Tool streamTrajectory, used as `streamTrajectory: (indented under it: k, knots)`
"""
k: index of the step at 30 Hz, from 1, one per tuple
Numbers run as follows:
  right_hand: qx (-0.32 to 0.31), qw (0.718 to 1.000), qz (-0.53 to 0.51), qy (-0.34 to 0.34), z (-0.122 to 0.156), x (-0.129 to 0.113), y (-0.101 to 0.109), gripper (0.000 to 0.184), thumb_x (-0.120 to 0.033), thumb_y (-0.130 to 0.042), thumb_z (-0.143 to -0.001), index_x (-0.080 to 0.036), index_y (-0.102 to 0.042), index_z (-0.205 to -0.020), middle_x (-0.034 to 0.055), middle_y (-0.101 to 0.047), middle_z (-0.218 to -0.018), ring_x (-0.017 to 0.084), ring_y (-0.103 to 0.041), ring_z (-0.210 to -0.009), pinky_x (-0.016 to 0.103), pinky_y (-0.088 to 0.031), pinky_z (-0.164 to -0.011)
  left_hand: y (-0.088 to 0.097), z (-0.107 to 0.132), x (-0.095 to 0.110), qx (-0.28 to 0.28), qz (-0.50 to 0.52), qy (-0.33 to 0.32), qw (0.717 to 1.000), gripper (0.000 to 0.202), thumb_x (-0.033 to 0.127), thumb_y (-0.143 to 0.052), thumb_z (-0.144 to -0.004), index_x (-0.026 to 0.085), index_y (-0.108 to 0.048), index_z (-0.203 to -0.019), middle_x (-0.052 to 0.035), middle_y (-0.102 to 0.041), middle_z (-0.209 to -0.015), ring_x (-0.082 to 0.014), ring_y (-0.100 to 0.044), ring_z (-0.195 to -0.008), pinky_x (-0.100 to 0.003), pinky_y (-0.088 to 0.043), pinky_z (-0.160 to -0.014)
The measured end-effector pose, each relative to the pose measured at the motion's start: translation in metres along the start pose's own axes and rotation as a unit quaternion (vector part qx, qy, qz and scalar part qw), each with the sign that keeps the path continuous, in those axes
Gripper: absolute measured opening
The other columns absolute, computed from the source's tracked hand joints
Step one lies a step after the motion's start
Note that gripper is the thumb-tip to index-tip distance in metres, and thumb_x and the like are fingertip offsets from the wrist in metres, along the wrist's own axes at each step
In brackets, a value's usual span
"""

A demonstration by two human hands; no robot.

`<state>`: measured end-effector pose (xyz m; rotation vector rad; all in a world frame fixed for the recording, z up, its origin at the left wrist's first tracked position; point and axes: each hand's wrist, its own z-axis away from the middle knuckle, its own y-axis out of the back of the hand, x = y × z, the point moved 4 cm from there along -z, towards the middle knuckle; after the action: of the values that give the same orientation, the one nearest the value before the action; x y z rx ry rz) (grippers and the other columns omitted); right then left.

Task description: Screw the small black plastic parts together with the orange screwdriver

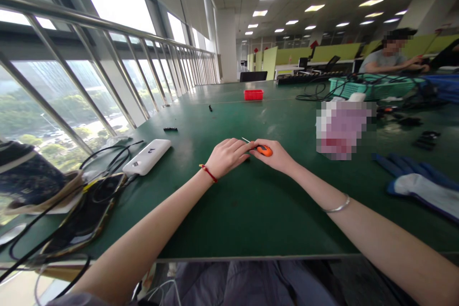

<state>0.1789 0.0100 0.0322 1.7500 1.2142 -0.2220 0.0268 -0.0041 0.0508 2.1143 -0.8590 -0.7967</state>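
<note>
Gripping the orange screwdriver (264, 151), the right hand (275, 155) is curling its fingers closely round the handle, so the thumb and forefinger are sitting near the root of the thin shaft (245, 139). That hold is probably serving for fine control, since the fingers are lying close to the tip. The shaft is pointing forward and to the left, passing just beyond the left hand's fingertips.

The left hand (227, 157) is lying palm down with its fingers held together and gently bent, the tips meeting the right hand's fingers. Whether it is pinching anything cannot be told, as its own back is covering the palm; a dark bit (247, 159) is showing just under its fingertips. It is perhaps steadying something small there.

Both forearms are slanting inward from the near edge of the green table (251, 220), elbows wide, wrists almost straight, so the hands are meeting in front of the body. A red cord (208, 173) is circling the left wrist; a silver bangle (339, 204) is resting on the right forearm.

Left of the left hand a power bank (147, 157) is lying near; beyond it, a black strip (170, 129). Well ahead of both hands a red basket (253, 95) is standing, and far to the right hand's right a glove (423, 186) is lying.
</note>
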Motion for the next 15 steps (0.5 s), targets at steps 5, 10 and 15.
streamTrajectory:
  k: [5, 10, 15]
  knots:
    - [0.016, 1.0, 0.003, 0.015, 0.0003, 0.0003, 0.0046, 0.014, -0.03, -0.057, -0.076, -0.019, -0.062, -0.083, 0.0041, -0.067, -0.091, 0.018, -0.061, -0.083, 0.03, -0.044, -0.079, 0.0004, -0.0027, -0.0062, 0.017, 0.057, 0.078, 0.995, 0.022, 0.034, -0.049, -0.088, 0.02, -0.064, -0.097, -0.0044, -0.065, -0.097, -0.0169, -0.057, -0.09, -0.031, -0.041, -0.081]
    - [-0.003, 1.0, 0.016, 0.022, 0.0012, 0.0003, 0.0025, 0.016, -0.031, -0.057, -0.076, -0.019, -0.063, -0.085, 0.0038, -0.067, -0.091, 0.017, -0.061, -0.082, 0.03, -0.044, -0.078, -0.0024, -0.0028, -0.0075, 0.004, 0.085, 0.101, 0.991, 0.018, 0.033, -0.054, -0.085, 0.021, -0.066, -0.091, -0.0025, -0.066, -0.093, -0.0161, -0.057, -0.087, -0.029, -0.041, -0.075]
    - [0.009, 1.0, 0.003, 0.015, 0.0006, 0.0005, 0.002, 0.015, -0.03, -0.055, -0.077, -0.018, -0.063, -0.081, 0.0021, -0.066, -0.084, 0.015, -0.06, -0.076, 0.028, -0.044, -0.075, 0.0046, -0.0019, -0.0058, 0.035, 0.062, 0.089, 0.994, 0.019, 0.032, -0.052, -0.085, 0.02, -0.065, -0.093, -0.0023, -0.067, -0.092, -0.0155, -0.056, -0.087, -0.029, -0.039, -0.077]
